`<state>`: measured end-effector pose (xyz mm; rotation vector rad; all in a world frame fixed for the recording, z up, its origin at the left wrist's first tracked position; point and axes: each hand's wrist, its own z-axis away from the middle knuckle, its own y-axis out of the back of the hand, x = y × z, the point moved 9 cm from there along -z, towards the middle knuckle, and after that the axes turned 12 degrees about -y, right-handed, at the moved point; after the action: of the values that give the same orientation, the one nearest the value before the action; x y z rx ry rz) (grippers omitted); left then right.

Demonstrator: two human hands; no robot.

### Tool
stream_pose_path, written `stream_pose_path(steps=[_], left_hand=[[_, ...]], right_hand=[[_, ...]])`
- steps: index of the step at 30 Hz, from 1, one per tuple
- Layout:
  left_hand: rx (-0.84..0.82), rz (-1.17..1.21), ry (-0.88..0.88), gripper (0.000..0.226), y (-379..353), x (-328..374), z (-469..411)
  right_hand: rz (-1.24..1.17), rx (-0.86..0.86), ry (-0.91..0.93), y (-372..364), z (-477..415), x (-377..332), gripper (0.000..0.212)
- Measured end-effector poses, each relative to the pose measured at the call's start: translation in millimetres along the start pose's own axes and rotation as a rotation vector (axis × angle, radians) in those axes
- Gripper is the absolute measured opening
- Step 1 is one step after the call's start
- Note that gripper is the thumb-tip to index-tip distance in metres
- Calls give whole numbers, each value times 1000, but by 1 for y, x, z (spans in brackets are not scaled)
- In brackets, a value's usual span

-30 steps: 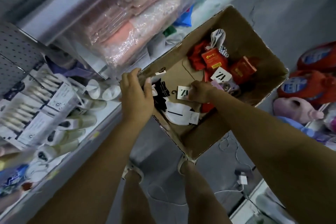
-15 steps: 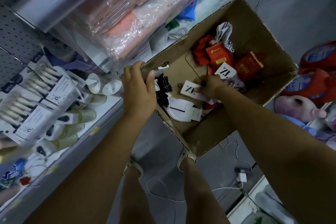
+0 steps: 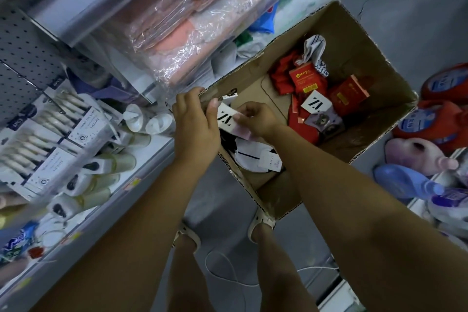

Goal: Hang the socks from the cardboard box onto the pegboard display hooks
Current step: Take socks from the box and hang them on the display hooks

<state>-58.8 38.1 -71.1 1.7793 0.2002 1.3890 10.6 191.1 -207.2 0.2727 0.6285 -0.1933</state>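
An open cardboard box (image 3: 359,40) stands on the floor with several sock packs inside: red ones (image 3: 304,78), a purple pair with a white label (image 3: 321,119) and a white pair (image 3: 250,157). My right hand (image 3: 255,119) pinches a pink sock pair with a white "ZA" label (image 3: 226,119), lifted near the box's left wall. My left hand (image 3: 195,121) grips that wall's rim, thumb beside the label. The grey pegboard (image 3: 22,63) with hooks is at the far left.
Shelves on the left carry toothbrush packs (image 3: 45,142), white-capped bottles (image 3: 101,167) and plastic-wrapped pink cloth (image 3: 192,23). Orange detergent bottles (image 3: 435,119) and a pink toy (image 3: 417,157) sit at the right. A white cable (image 3: 228,273) lies on the floor by my feet.
My right hand has lifted the labelled pink sock pair from the middle of the box leftwards to my left hand. The left hand has stayed on the box rim.
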Motion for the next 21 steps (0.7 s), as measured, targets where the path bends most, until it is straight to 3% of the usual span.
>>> stream_pose_path(steps=[6, 11, 15, 17, 21], left_hand=[[-61, -18, 32, 43, 2, 4, 1], [-209, -45, 148, 57, 10, 8, 5], [-24, -8, 128, 61, 49, 56, 23], [-68, 158, 303, 61, 52, 77, 46], [-407, 873, 914, 93, 12, 130, 111]], right_hand=[[-92, 81, -42, 44, 24, 4, 13], [-378, 64, -55, 84, 103, 2, 16], [-581, -8, -7, 103, 182, -16, 21], [-648, -45, 24, 108, 220, -26, 21], [-747, -116, 51, 107, 281, -33, 24]])
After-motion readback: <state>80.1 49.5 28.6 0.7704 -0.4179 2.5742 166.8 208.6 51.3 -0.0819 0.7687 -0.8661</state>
